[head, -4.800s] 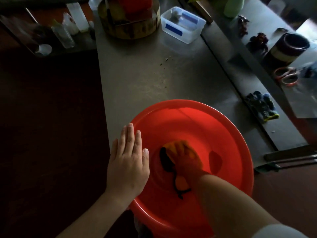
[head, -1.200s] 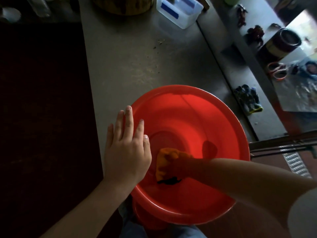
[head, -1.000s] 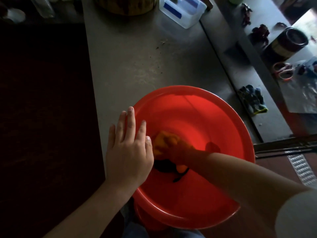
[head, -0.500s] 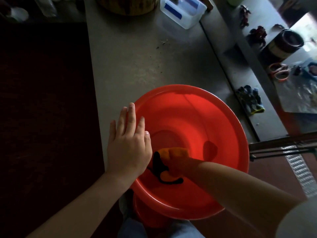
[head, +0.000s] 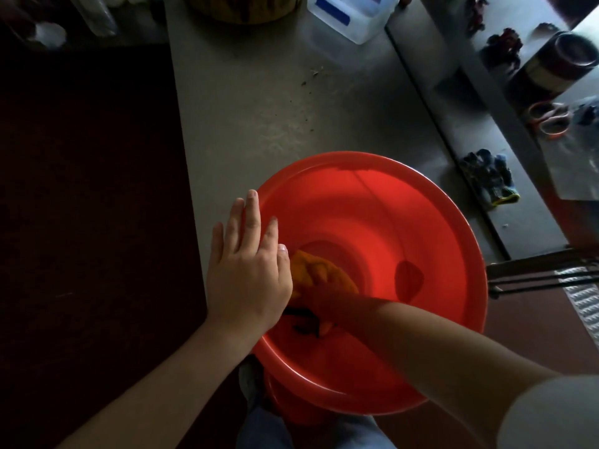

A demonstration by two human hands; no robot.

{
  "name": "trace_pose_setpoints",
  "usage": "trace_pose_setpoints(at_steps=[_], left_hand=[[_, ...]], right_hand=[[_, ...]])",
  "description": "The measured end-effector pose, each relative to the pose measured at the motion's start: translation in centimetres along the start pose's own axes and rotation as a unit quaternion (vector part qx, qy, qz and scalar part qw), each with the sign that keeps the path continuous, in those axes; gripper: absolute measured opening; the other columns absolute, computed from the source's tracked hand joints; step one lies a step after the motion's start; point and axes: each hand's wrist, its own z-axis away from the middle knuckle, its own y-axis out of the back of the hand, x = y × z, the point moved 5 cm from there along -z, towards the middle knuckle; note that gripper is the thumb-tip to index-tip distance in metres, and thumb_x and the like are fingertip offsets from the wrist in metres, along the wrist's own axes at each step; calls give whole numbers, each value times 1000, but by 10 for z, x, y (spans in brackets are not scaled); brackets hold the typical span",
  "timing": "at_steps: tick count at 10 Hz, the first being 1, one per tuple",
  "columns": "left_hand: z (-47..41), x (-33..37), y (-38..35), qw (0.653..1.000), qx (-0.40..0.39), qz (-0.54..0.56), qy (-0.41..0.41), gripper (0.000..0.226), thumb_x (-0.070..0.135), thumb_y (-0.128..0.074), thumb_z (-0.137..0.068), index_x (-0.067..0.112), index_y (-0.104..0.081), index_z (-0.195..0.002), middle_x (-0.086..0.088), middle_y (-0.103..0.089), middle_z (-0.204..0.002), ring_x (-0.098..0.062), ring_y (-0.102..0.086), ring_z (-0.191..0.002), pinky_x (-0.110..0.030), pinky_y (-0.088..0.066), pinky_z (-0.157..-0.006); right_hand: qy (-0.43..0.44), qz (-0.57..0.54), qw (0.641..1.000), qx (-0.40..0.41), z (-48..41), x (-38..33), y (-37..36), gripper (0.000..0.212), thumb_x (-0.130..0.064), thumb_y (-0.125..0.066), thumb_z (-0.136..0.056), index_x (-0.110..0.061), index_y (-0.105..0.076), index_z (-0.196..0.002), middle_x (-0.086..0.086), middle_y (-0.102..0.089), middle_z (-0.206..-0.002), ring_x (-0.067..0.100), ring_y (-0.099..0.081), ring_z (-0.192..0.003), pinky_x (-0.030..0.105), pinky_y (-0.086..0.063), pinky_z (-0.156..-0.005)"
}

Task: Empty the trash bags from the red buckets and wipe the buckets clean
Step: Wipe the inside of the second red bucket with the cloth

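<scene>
**Cloth down in the bucket**

The red bucket [head: 421, 189] sits at the near edge of the grey worktop [head: 275, 92], mouth up. The left hand [head: 248, 277] lies flat on its near-left rim, fingers straight and together, holding nothing. The right hand [head: 327, 298] reaches deep inside, its grip bunched on an orange cloth [head: 308, 267] against the bucket's lower wall, a dark patch trailing beneath. Off to the right lie work gloves [head: 489, 176] and orange-handled scissors [head: 549, 119].
</scene>
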Motion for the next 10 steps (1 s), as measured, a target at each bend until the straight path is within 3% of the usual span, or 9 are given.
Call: trace_pose_setpoints(at_steps=[1,2,3,4,5,7,8,9,10], left_hand=[[1,0,-1,1000,0,0,-4,56,36,-27,-101,12,-47,-148,-10,-5,-167,-29,-9,-154,-54,-19,-122],[0,1,-1,1000,2,1,-6,57,36,-27,-100,12,-47,-147,-10,-6,-167,-28,-9,-154,-52,-17,-122],[0,0,-2,1000,3,7,-5,57,37,-26,-100,13,-49,-146,-10,-6,-167,-27,-9,-154,-51,-16,-122],[1,1,-1,1000,9,8,-7,58,37,-25,-99,12,-51,-145,-10,-7,-167,-28,-10,-154,-52,-19,-122],[0,1,-1,1000,14,6,-7,58,37,-25,-99,12,-51,-144,-10,-9,-167,-28,-12,-153,-52,-20,-121],[-1,1,-2,1000,13,22,0,56,36,-25,-100,13,-51,-144,-8,-8,-167,-25,-10,-154,-49,-16,-123],[-1,0,-3,999,10,32,2,56,37,-23,-101,13,-50,-145,-7,-6,-167,-24,-7,-154,-49,-14,-123],[-2,0,-4,999,11,37,3,56,37,-24,-101,13,-51,-144,-7,-7,-167,-25,-8,-154,-50,-16,-123],[-4,0,-7,999,12,36,4,55,36,-26,-100,13,-53,-142,-9,-10,-167,-27,-11,-154,-52,-20,-122]], right_hand=[[-102,-29,994,-38,-16,31,9,73,-58,-58,-88,-64,-13,-146,-9,-2,-164,48,-12,-146,64,-29,-111],[-125,-64,990,-19,-13,38,12,60,-50,-44,-95,-59,-19,-149,0,-6,-167,47,-12,-149,66,-25,-114],[-116,-67,991,-13,-21,44,25,53,-37,-39,-105,-32,-27,-157,11,-23,-164,37,-22,-150,57,-16,-121],[-163,-79,983,8,-27,46,45,43,-21,-39,-105,-11,-45,-147,14,-46,-150,33,-44,-138,42,-31,-114],[-225,-92,969,40,-30,59,58,38,-13,-39,-101,-6,-48,-138,17,-48,-139,37,-49,-127,44,-44,-101],[-268,-175,945,65,-45,66,42,52,-19,-40,-103,-4,-32,-152,21,-46,-146,39,-49,-131,42,-40,-105],[-272,-220,936,42,-44,55,32,43,-27,-35,-108,-9,-49,-144,14,-54,-143,31,-52,-130,30,-41,-84],[-259,-196,945,35,-41,49,34,41,-25,-38,-106,-10,-54,-140,13,-57,-139,30,-55,-127,24,-37,-72],[-265,-227,936,41,-35,52,42,46,-22,-50,-101,-11,-50,-145,13,-55,-144,30,-52,-131,25,-44,-82]])
